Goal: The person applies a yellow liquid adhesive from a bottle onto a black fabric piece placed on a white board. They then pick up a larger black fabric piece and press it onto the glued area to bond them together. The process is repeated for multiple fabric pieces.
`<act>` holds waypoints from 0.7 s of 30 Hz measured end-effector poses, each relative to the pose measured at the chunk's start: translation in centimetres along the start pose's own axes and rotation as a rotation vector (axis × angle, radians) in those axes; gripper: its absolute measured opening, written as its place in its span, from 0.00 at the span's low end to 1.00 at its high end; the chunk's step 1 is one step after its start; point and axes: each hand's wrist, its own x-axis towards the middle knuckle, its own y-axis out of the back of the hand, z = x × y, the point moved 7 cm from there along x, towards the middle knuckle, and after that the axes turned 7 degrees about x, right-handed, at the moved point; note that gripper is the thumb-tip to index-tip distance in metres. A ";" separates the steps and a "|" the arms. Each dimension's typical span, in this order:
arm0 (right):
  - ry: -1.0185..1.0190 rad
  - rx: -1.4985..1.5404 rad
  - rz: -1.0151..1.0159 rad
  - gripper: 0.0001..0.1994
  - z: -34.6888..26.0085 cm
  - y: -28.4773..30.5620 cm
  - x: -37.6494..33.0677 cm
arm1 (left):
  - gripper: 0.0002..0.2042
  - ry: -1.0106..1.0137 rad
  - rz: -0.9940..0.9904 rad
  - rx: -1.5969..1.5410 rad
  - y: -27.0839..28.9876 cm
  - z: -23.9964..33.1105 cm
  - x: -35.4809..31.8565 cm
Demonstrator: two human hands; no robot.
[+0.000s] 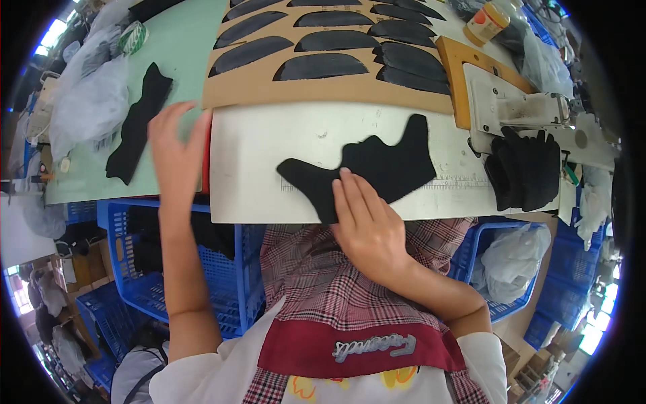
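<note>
A black fabric piece (397, 161) with a wavy outline lies flat on the white table (269, 155) in front of me. My right hand (367, 225) rests flat on its near edge, fingers together, pressing it down. My left hand (176, 151) hovers open over the left edge of the white table, fingers spread, holding nothing. A second black fabric piece (138, 124) of similar shape lies on the green surface (182, 54) just left of that hand.
A brown cardboard sheet (269, 87) with several black half-moon pieces lies behind. A stack of black pieces (525, 172) sits at right beside a sewing machine (525, 108). Blue crates (141, 269) stand below the table. Plastic bags (87, 101) lie at left, and a yellow glue bottle (486, 21) stands at the back.
</note>
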 end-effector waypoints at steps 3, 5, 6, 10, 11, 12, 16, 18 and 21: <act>-0.041 0.158 0.033 0.29 -0.3 0.9 1.5 | 0.16 -0.016 0.022 -0.097 -2.8 5.2 1.8; -0.020 0.195 0.073 0.31 0.4 2.1 2.5 | 0.15 -0.054 0.046 -0.079 -4.7 6.9 3.2; -0.024 0.202 0.109 0.30 1.0 2.5 2.6 | 0.14 -0.032 0.017 -0.048 -5.8 7.1 3.9; -0.067 0.256 0.215 0.25 3.8 3.8 2.7 | 0.13 0.046 -0.127 0.028 -7.0 7.0 4.8; -0.073 0.267 0.238 0.24 4.4 3.7 2.5 | 0.12 0.031 -0.130 -0.021 -7.1 7.1 4.8; -0.079 0.279 0.260 0.23 4.9 3.7 2.3 | 0.12 0.016 -0.133 -0.069 -7.3 7.0 4.7; -0.038 0.329 0.305 0.18 6.1 3.1 2.8 | 0.11 0.096 -0.069 -0.154 -7.2 6.5 4.5; -0.046 0.338 0.309 0.16 6.7 3.2 3.2 | 0.10 0.090 -0.089 -0.163 -7.2 6.3 4.6; -0.053 0.349 0.323 0.15 7.0 3.1 3.9 | 0.10 0.083 -0.124 -0.179 -7.4 6.1 4.6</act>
